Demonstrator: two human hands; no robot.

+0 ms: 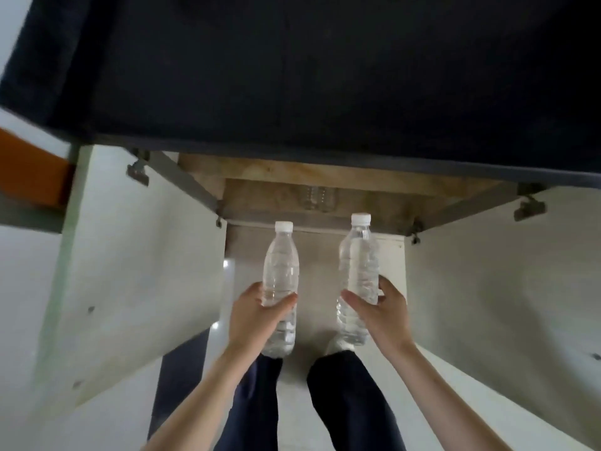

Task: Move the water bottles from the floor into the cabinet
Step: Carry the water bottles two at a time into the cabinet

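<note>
- Left hand (252, 315) fingers wrap the left bottle (280, 271), upright, in front of the open cabinet (325, 177).
- Right hand (380, 309) fingers grip the right bottle (359, 265), upright.
- Faint bottles (318, 198) inside the cabinet.

**Two bottles held before the open cabinet**

The cabinet (312, 187) sits under the tabletop (309, 76), which overhangs it. The left door (136, 262) stands open to the cabinet's left and the right door (504, 271) to its right. Deep inside the cabinet, two stored bottles (317, 198) stand close together. In front of the cabinet's opening, between the doors, the left bottle (280, 275) is held in the left grip (257, 317) and the right bottle (359, 268) in the right grip (377, 310). The two are apart, caps on the cabinet side. Beneath them, the person's legs (250, 411) stand on the floor (292, 402) before the cabinet.
</note>
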